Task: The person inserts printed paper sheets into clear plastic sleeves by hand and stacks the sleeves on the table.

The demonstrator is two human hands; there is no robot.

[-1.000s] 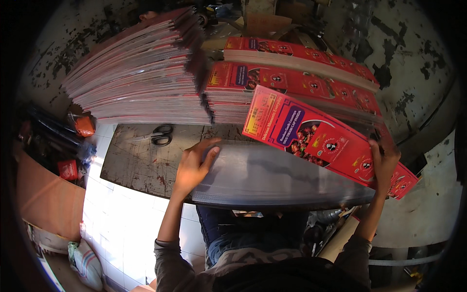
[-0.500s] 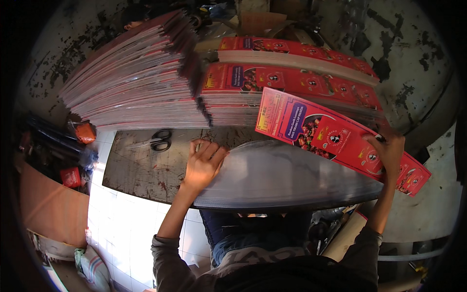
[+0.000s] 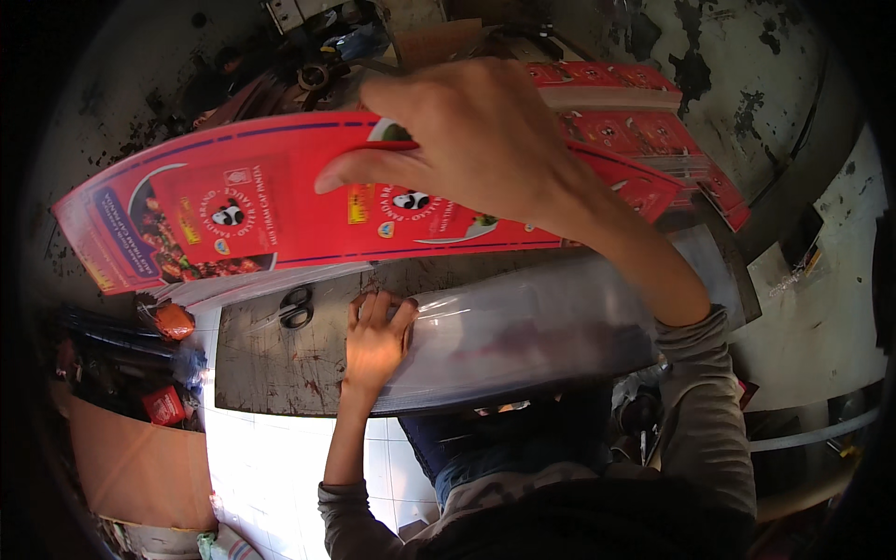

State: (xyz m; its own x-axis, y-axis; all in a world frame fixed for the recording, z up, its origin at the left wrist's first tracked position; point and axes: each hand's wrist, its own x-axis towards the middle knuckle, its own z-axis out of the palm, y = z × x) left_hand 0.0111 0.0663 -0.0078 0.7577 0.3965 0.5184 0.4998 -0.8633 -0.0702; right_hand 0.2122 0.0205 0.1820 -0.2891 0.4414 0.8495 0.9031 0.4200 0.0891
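Observation:
Over the table, my right hand (image 3: 485,140) grips a long red printed card strip (image 3: 308,205), thumb on its face. The strip bows slightly and stretches far to the left. My left hand (image 3: 378,341) rests at the left end of a pile of clear plastic sheets (image 3: 523,327), its curled fingers pinching the top sheet's edge, which glints. Behind my right hand lie stacks of similar red cards (image 3: 625,131). The strip covers most of a tall pile of plastic-covered cards (image 3: 271,283) at the left.
Black-handled scissors (image 3: 296,308) lie on the worn tabletop (image 3: 271,364), left of my left hand. Beyond the table's left edge are an orange bundle (image 3: 175,321), a red packet (image 3: 163,406) and a brown cardboard panel (image 3: 140,471). Tools and clutter sit at the back.
My right hand has carried the red card strip from the right side up and leftward, across the stacks. The left hand stays at the end of the plastic sheets.

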